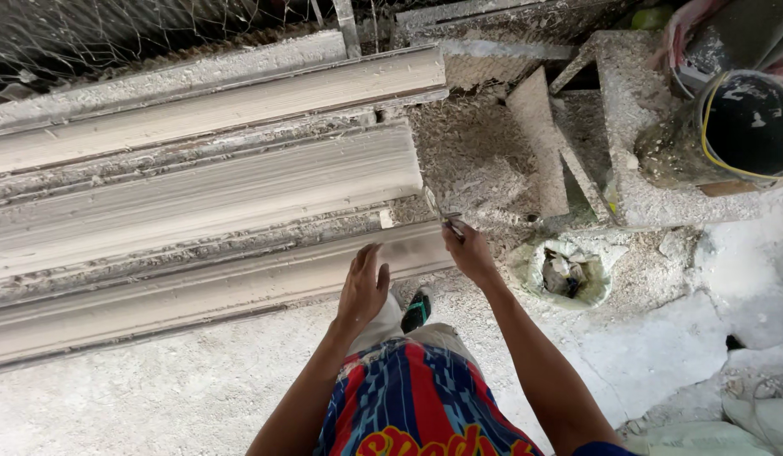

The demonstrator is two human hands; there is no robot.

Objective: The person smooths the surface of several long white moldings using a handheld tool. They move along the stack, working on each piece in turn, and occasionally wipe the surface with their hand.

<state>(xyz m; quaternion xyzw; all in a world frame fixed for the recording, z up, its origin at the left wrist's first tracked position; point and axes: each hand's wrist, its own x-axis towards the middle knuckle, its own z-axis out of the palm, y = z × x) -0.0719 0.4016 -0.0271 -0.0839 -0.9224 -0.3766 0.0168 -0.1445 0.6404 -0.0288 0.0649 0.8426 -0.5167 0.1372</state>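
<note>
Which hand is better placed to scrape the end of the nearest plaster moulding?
The right hand, probably: it already holds a thin blade at the end of the moulding. The left hand lies open on the moulding, holding nothing.

**Surroundings: dusty plaster yard**

Floor (155,397) pale, coated in white dust and crumbs. Wire mesh (113,34) along top edge. Crusted white bucket (569,270) sits on floor; dark barrel (746,122) at upper right. Daylight, even, no hard shadows.

A dusty white floor (155,397) carries three long plaster mouldings (197,190) lying side by side. Near their ends sit a plaster-caked bucket (569,272) and loose crumbly debris (484,177).
</note>
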